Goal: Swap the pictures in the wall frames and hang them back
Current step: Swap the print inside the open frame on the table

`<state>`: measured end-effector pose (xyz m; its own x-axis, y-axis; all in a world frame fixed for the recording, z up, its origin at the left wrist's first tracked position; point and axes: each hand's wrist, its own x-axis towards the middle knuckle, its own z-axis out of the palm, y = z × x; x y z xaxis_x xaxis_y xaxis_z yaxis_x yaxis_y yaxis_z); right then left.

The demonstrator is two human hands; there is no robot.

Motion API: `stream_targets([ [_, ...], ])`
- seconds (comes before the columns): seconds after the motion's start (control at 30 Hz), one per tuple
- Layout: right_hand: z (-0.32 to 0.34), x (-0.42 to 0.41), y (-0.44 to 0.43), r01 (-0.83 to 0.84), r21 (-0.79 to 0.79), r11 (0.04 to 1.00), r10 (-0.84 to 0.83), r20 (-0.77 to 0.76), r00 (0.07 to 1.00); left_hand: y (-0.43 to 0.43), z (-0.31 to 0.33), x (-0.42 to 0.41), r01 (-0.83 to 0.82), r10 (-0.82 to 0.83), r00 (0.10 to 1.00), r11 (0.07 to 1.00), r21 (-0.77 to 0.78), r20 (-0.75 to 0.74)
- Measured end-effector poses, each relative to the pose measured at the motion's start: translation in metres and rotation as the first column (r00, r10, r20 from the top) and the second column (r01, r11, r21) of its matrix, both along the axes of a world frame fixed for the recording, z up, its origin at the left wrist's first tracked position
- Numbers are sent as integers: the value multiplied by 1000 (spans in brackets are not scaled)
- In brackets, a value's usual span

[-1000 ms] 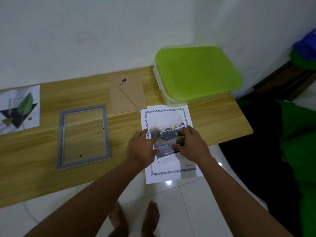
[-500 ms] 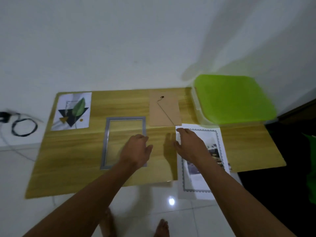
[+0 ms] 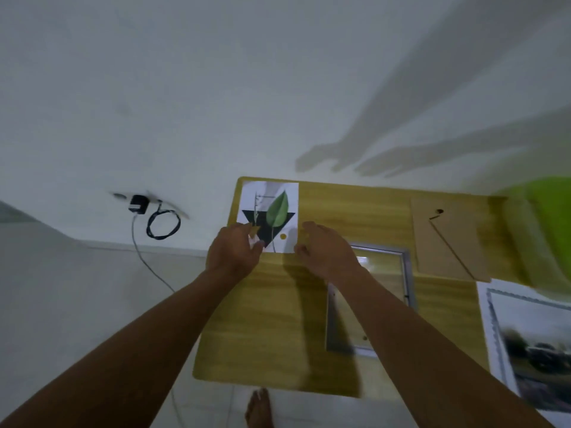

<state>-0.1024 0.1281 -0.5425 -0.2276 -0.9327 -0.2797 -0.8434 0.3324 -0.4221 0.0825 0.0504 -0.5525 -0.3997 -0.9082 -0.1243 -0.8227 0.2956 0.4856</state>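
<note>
A leaf picture [image 3: 273, 208] lies flat at the far left corner of the wooden table [image 3: 262, 319]. My left hand [image 3: 234, 251] covers its lower left corner with curled fingers; whether it pinches the paper is unclear. My right hand [image 3: 324, 251] is at the picture's lower right edge, fingers loosely curled, fingertips beside the paper. The empty grey frame [image 3: 406, 273] lies under my right forearm. To its right lies the brown backing board [image 3: 448, 242]. The car picture [image 3: 531, 341] hangs over the table's near right edge.
A green-lidded box [image 3: 553, 217] stands at the far right against the white wall. A black charger with a looped cable [image 3: 139, 203] lies on the floor to the left of the table. My bare foot [image 3: 258, 409] is below the table's front edge.
Both hands left the car picture and moved left across the table to the leaf picture. The view swung left with them. The car picture stays on the right.
</note>
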Motion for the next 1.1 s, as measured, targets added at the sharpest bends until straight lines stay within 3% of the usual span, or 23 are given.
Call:
stream_targets([
  [0.23,-43,40,-49,22,40,999,-20,-47,999,-47,-37,17,-36,32,996,998,53,82],
  [0.4,-48,57,-54,34,30,999,-33,-29,999,-56,-50,22,-146,158,983,982,119,-96],
  [0.67,-38,74,-65,74,21,997,-75,81,994,-78,-33,35,-258,302,927,943,209,-220],
  [0.9,-35,92,-67,84,-68,994,-67,223,973,-98,-8,32,-225,446,819,828,514,-359],
  [1.0,-29,93,-64,38,-148,988,-12,171,985,-98,2,26,-178,484,776,784,595,-405],
  [1.1,-20,86,-59,-12,-344,939,8,-15,1000,-94,14,16,-135,520,721,753,643,-458],
])
